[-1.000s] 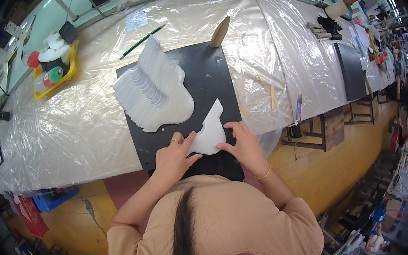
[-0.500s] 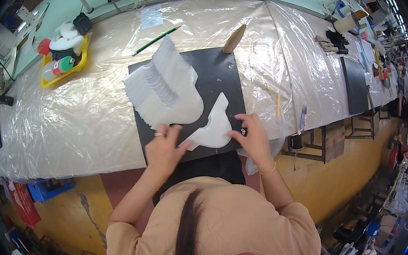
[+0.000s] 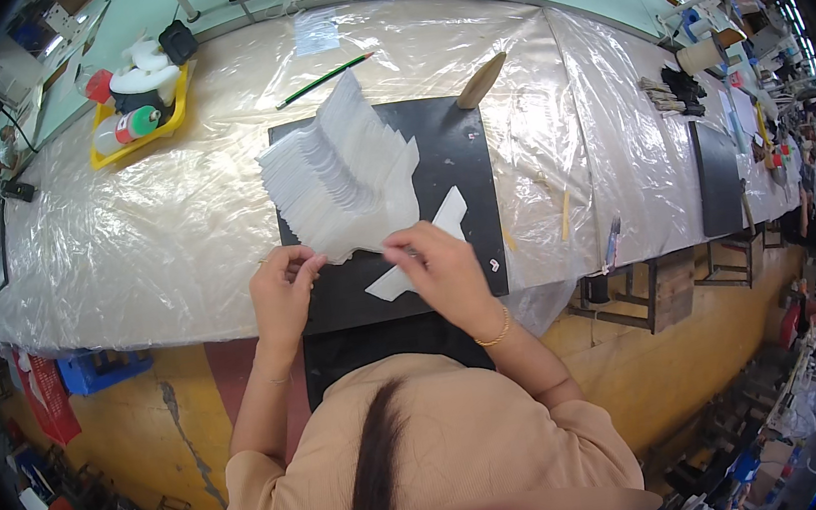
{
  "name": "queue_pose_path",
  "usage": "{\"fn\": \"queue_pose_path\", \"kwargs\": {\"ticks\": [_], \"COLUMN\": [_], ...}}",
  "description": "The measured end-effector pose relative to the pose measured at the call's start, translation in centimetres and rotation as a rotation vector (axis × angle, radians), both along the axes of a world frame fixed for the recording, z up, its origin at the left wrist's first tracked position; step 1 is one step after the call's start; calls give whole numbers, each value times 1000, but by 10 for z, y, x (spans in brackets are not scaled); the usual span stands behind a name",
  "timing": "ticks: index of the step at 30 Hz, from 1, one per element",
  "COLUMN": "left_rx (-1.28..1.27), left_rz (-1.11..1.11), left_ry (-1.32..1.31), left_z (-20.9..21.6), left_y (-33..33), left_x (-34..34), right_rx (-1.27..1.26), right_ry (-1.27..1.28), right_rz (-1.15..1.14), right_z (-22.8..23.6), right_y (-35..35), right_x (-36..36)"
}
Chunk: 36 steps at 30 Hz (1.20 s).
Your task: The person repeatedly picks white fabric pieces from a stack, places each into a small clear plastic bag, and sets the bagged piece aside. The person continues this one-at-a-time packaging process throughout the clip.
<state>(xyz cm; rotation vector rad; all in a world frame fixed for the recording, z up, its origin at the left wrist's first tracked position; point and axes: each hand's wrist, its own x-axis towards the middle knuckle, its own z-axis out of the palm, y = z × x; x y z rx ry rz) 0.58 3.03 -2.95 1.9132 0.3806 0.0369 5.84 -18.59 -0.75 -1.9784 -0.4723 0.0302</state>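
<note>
A fanned stack of thin white cut-out pieces (image 3: pixel 338 167) lies on a black board (image 3: pixel 457 154). Along the stack's near edge, my left hand (image 3: pixel 281 290) pinches one corner of a white piece between thumb and fingers. Opposite it, my right hand (image 3: pixel 442 273) closes its fingertips on the same near edge, which looks bent between the two hands. A single curved white piece (image 3: pixel 448 212) rests flat on the board; my right hand hides its middle, so only its two ends show.
Beyond the board lie a green pencil (image 3: pixel 323 80) and a yellow basket (image 3: pixel 125 151) with bottles. A pointed wooden tool (image 3: pixel 482 80) stands at the board's far right corner. Plastic sheeting (image 3: pixel 126 257) covers the table. A cutter (image 3: pixel 613 242) lies near the front edge.
My right hand has left the single piece and crossed leftward to the stack. My left hand has shifted left and now pinches the stack's near edge, which has changed shape.
</note>
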Motion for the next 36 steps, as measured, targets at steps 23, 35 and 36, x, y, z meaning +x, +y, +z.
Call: {"fn": "queue_pose_path", "kwargs": {"ticks": [23, 35, 36], "left_rx": [-822, -717, -703], "left_rz": [-236, -259, -264], "left_ry": [53, 36, 41], "left_z": [5, 4, 4], "left_y": [-45, -45, -46], "left_x": [4, -5, -6], "right_rx": [438, 245, 218], "right_ry": [353, 180, 177], "right_rz": [48, 38, 43], "right_z": [-19, -1, -1], "right_y": [2, 7, 7], "right_x": [-5, -15, -14]}}
